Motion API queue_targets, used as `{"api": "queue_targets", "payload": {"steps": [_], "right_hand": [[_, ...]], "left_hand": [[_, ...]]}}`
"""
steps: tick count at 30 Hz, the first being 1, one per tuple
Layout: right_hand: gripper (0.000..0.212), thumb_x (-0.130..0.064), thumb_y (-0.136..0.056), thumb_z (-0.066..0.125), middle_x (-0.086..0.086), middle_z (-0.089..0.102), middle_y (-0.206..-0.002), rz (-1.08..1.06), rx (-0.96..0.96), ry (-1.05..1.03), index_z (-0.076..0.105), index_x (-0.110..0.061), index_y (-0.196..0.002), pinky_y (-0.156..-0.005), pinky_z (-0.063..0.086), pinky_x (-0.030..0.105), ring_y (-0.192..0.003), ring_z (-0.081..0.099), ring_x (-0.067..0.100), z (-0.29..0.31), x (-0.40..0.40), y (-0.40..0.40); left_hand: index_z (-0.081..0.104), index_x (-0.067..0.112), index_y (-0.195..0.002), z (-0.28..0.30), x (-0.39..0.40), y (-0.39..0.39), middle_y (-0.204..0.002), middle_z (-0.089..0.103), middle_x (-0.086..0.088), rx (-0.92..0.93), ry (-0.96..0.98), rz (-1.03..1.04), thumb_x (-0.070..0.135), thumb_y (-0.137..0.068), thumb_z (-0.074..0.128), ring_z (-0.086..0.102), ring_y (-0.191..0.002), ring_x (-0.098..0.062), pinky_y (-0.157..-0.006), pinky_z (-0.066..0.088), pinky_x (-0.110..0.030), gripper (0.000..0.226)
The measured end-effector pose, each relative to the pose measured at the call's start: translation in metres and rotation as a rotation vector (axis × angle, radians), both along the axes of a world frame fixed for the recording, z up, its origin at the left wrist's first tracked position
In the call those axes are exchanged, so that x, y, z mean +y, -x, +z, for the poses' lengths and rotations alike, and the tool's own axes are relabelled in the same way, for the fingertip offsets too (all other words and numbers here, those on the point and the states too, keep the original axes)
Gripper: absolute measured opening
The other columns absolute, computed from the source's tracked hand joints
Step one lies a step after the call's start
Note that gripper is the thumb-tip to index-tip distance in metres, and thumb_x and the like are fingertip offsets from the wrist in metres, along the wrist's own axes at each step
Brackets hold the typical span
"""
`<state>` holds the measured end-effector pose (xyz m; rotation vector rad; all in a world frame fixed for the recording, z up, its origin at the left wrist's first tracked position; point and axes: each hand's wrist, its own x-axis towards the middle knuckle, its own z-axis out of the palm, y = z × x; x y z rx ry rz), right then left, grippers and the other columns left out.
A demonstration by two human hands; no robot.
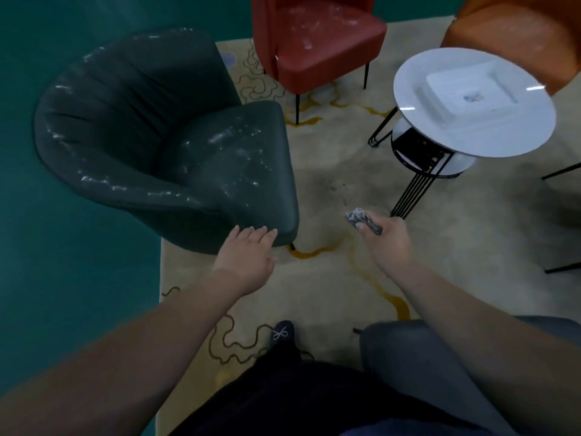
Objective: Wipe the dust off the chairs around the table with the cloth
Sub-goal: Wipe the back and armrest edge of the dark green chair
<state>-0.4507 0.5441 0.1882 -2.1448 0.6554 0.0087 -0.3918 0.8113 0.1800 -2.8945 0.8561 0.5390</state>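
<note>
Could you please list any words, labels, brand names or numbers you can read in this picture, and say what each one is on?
None can be read: no lettering shows on the chairs, rug or cloth.
The white tray on the round table bears a small coloured mark, too blurred to tell whether it holds any text.

A beige rug [330,278] with brown and yellow squiggles lay on a teal floor [63,278]. On the round white bench [440,143] sat a square white tray [446,96]. A dark shoe [282,333] with a white lace stood on the rug.
</note>
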Motion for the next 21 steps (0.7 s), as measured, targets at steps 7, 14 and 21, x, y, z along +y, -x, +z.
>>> {"api": "queue_targets", "payload": {"steps": [7, 14, 21], "right_hand": [[0.034, -0.023, -0.094, 0.058, 0.015, 0.061, -0.111, 0.004, 0.007, 0.010, 0.062, -0.019, -0.128, -0.082, 0.041, 0.029, -0.099, 0.060, 0.030, 0.004, -0.021, -0.086], [0.031, -0.022, -0.093, 0.058, 0.007, 0.061, -0.094, 0.112, 0.017, 0.027, 0.065, -0.025, -0.123, -0.089, 0.046, 0.033, -0.102, 0.054, 0.026, -0.001, -0.070, -0.196], [0.031, -0.021, -0.094, 0.059, 0.010, 0.067, -0.110, 0.466, 0.039, 0.047, 0.065, -0.019, -0.124, -0.100, 0.044, 0.042, -0.115, 0.055, 0.027, -0.006, -0.126, -0.336]], "left_hand": [[0.017, 0.026, -0.152, -0.001, -0.031, -0.091, -0.157, 0.026, 0.002, 0.018, 0.015, 0.000, 0.050, -0.098, 0.028, 0.023, -0.143, -0.021, -0.119, 0.010, -0.043, 0.061], [0.018, 0.026, -0.152, -0.011, -0.074, -0.179, -0.158, 0.023, 0.001, 0.030, 0.025, 0.089, 0.051, -0.098, 0.028, 0.020, -0.145, -0.022, -0.120, 0.010, -0.044, 0.060], [0.019, 0.026, -0.152, -0.023, -0.117, -0.247, -0.158, 0.023, 0.002, 0.012, 0.047, 0.413, 0.052, -0.098, 0.027, 0.021, -0.145, -0.021, -0.120, 0.010, -0.043, 0.061]]}}
